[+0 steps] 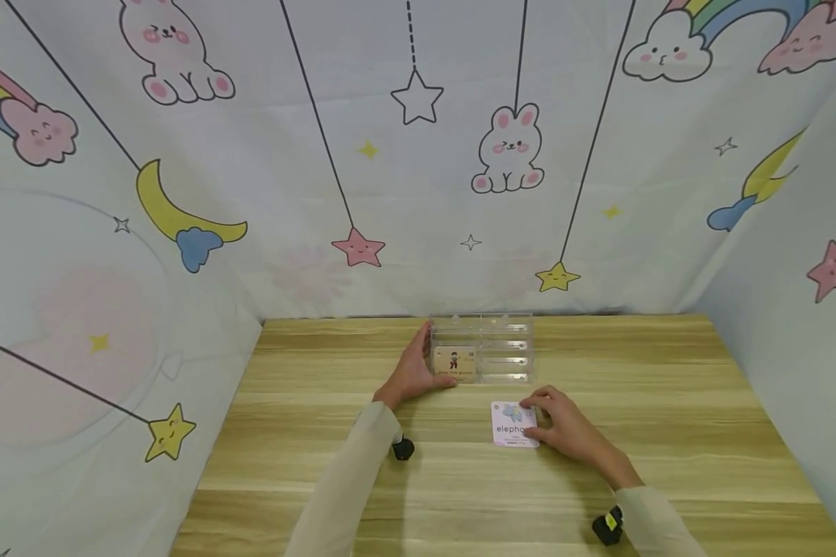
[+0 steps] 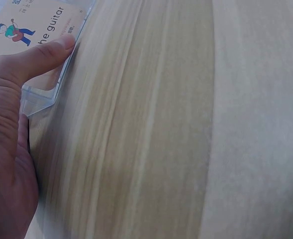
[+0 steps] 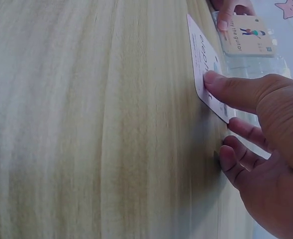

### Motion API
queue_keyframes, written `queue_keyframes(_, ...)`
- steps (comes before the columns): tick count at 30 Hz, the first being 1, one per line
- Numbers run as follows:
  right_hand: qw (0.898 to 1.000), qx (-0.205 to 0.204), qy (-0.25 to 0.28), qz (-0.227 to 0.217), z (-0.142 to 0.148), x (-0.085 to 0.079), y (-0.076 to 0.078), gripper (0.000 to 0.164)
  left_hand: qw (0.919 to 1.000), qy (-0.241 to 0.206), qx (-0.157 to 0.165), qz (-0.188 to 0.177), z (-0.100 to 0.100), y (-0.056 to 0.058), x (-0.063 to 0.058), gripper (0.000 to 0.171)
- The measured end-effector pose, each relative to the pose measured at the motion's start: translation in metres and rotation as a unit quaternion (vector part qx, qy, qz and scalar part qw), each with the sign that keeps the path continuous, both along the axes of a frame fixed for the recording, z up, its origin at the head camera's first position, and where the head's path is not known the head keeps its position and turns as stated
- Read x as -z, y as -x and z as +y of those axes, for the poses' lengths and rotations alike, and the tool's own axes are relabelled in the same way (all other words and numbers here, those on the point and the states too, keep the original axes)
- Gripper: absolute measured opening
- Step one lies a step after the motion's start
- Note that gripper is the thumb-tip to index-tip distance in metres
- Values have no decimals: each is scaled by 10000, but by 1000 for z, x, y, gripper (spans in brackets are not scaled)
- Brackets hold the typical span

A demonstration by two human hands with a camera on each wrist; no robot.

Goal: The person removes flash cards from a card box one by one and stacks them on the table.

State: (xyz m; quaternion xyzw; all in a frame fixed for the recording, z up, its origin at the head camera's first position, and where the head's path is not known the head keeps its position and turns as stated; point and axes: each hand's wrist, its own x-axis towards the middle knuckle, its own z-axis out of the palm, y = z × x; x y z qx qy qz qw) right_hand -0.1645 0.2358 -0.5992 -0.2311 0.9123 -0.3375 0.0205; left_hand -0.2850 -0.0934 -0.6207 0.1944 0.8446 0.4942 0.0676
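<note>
A clear plastic compartment box point(image 1: 507, 352) lies at the back of the table. In its front left part is a beige card point(image 1: 451, 360) with a guitar player and the words "the guitar". My left hand point(image 1: 412, 373) grips the box by its left front corner; the left wrist view shows the thumb point(image 2: 51, 52) over the front edge. In front of the box, my right hand point(image 1: 567, 425) pinches the right side of a white square card point(image 1: 505, 435) with a blue elephant and the partly covered word "elephant". The right wrist view shows this card point(image 3: 198, 55) tilted above the table.
The wood-grain table point(image 1: 460, 495) ends at the back against a white cloth point(image 1: 432, 193) printed with rabbits, stars and clouds. Cloth walls also rise at the left and right. A small black device point(image 1: 608, 527) is on the right wrist, another point(image 1: 403, 449) on the left.
</note>
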Motion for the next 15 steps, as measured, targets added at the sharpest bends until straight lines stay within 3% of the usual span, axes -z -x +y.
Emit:
queue_keyframes(6, 9998, 108, 100, -124, -3, -8, 6, 47, 10000, 36, -4, 21, 0, 0, 2, 134)
queue_keyframes(15, 9983, -33, 532, 216, -28, -31, 34, 44, 10000, 77, -28, -9, 0, 0, 1, 134)
